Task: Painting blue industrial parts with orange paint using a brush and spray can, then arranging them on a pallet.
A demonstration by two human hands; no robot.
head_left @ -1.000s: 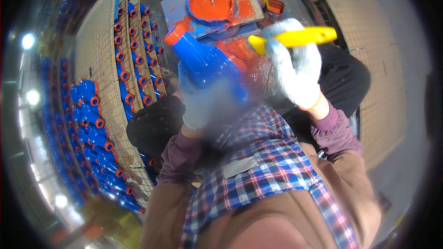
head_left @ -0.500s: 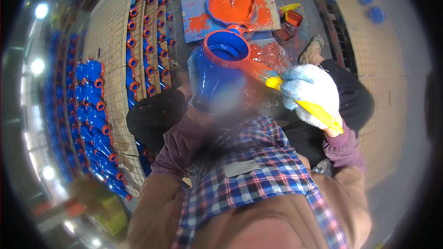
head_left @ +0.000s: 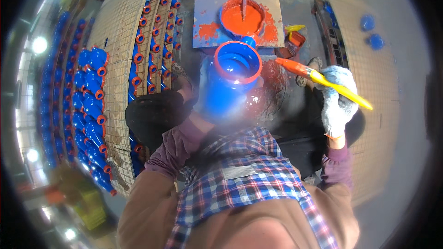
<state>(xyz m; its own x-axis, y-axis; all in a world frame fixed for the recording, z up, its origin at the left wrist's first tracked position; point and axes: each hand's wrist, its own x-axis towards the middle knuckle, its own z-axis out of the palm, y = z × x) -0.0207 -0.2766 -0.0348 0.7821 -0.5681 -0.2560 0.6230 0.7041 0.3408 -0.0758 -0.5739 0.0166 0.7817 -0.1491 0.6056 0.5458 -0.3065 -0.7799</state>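
Note:
My left hand (head_left: 201, 104), in a pale glove, grips a glossy blue pipe fitting (head_left: 224, 92) from below and is mostly hidden behind it and blurred. The fitting's wide round mouth faces up, ringed by an orange-red rim, and a small branch sticks out on its far side. On the right, my gloved right hand (head_left: 339, 94) is closed round the yellow handle of a paintbrush (head_left: 318, 77). Its orange-coated bristles point left, a little apart from the rim. Beyond the fitting, a round pan of orange paint (head_left: 243, 16) with a stick standing in it rests on a paint-spattered board (head_left: 205, 14).
Racks of blue fittings with orange rims (head_left: 155, 48) stand on the left, with another stack (head_left: 92, 106) farther left. A small red container (head_left: 295, 39) with something yellow lies right of the board. A mesh-covered panel (head_left: 376, 92) on the right bears two blue round pieces.
The brush has left the fitting's rim and moved right with my right hand, its bristles now in plain view. The fitting sits slightly farther right in view and appears turned, its branch now showing blue.

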